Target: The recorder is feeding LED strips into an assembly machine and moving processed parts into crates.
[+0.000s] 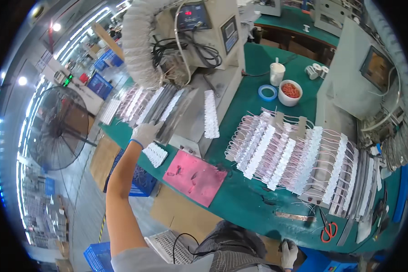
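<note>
My left hand [146,133], in a white glove, reaches out to the left end of the green bench [249,97] and grips the near end of a long metal tray [170,113] that lies among rows of white module strips [136,102]. A short white strip [155,154] lies just below that hand. My right hand [289,254], also gloved, hangs low by my lap at the picture's bottom edge, its fingers curled; whether it holds anything is unclear.
A beige machine [208,27] with a ribbed hose [138,41] stands behind the trays. A pink mat [195,177], wired white strips [294,156], red-handled scissors [329,230], a blue tape roll [267,92] and a white bowl of red bits [290,92] lie on the bench. A floor fan [59,127] stands left.
</note>
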### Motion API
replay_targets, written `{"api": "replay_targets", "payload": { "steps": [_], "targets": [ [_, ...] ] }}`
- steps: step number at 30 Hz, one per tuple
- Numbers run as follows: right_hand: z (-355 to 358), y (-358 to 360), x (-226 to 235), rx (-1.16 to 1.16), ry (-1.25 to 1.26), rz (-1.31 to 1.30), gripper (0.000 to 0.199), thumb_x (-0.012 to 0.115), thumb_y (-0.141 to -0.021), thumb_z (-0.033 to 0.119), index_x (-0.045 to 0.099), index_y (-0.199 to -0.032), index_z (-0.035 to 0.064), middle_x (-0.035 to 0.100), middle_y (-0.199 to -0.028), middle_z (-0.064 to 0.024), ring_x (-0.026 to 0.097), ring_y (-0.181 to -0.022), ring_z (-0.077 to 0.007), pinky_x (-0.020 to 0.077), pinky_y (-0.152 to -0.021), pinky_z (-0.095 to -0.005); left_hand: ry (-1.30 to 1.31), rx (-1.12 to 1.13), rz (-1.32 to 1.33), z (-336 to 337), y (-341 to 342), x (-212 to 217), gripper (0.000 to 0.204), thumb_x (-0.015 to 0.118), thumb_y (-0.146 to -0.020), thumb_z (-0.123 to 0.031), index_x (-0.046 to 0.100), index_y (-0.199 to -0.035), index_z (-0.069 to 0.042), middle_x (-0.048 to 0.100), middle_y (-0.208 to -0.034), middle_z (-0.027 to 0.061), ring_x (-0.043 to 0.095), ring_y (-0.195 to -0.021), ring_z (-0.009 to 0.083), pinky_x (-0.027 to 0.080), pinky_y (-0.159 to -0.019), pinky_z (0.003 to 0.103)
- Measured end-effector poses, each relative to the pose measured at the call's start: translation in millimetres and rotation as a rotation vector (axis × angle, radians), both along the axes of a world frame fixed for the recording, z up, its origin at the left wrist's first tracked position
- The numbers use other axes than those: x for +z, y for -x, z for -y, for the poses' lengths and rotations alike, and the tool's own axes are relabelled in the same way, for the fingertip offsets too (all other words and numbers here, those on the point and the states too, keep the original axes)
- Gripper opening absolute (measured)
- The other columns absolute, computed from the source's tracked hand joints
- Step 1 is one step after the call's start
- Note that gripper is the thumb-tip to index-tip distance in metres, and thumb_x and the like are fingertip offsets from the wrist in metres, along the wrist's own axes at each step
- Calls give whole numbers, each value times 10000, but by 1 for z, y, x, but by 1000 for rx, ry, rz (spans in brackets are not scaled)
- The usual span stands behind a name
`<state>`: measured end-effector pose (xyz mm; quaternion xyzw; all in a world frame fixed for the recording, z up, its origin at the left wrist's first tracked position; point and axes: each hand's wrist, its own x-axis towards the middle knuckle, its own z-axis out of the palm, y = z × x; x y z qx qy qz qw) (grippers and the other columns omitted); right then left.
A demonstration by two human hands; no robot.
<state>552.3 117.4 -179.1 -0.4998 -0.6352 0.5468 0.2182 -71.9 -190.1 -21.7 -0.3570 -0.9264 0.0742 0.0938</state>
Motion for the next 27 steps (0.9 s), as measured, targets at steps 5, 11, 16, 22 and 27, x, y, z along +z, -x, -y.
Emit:
{"api": "replay_targets", "payload": {
  "steps": [5,11,16,22,27],
  "targets": [
    [-24,34,30,65,-208,119,194,595,-872,147,655,-881,-37,642,-743,-69,570,-621,-116,461,-610,-280,-208,-106,-35,44,27,-26,582,555,-820,-138,412,-1383,-163,573,-1218,154,609,-999,366,509,-813,446],
    [-95,-62,74,-671,-445,-194,346,552,-899,113,556,-1227,0,648,-941,-70,571,-801,-140,469,-717,-276,-756,-155,161,-143,-135,24,585,659,-771,-136,477,-1317,-30,521,-1309,200,521,-1186,321,409,-1016,412],
    [-169,-51,160,-312,-644,154,632,610,-857,247,374,-1413,61,649,-979,-146,620,-853,-174,484,-764,-295,-375,-1052,-59,-332,-366,42,546,654,-733,-153,527,-1258,-70,532,-1239,166,472,-1223,338,320,-1075,493],
    [-218,-25,215,277,-409,26,746,666,-763,276,384,-1406,26,627,-1161,-175,641,-947,-238,484,-840,-337,-576,-933,-92,-422,-413,79,482,511,-767,-51,538,-1247,-84,546,-1266,124,471,-1233,301,290,-1100,467],
    [-153,1,202,272,-307,-33,777,695,-751,273,377,-1399,-15,547,-1305,-199,578,-1147,-276,439,-957,-347,-193,-659,75,-378,-393,61,526,591,-777,-142,498,-1285,-46,513,-1300,144,475,-1226,329,320,-1089,452]
  ]
}}
